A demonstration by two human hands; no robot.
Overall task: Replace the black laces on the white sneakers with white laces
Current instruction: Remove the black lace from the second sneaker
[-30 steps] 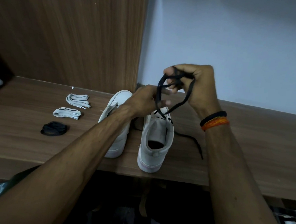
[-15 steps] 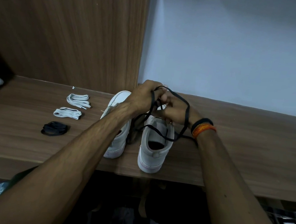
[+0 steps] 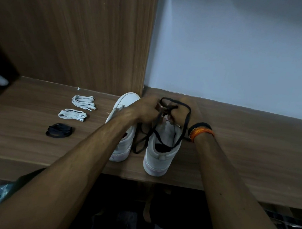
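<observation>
Hands (image 3: 147,110) gripping black lace (image 3: 185,121), sneaker (image 3: 161,152)

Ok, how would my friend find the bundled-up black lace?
Start at the wooden shelf and look left of the two white sneakers, where three lace bundles lie in a row. The bundled black lace is nearest the front edge, the only dark one.

two sneakers (image 3: 158,152) stand side by side on the counter (image 3: 253,152), heels toward its front edge. left of them lie three lace bundles (image 3: 73,114) in a row running front to back. both hands meet above the right sneaker.
</observation>
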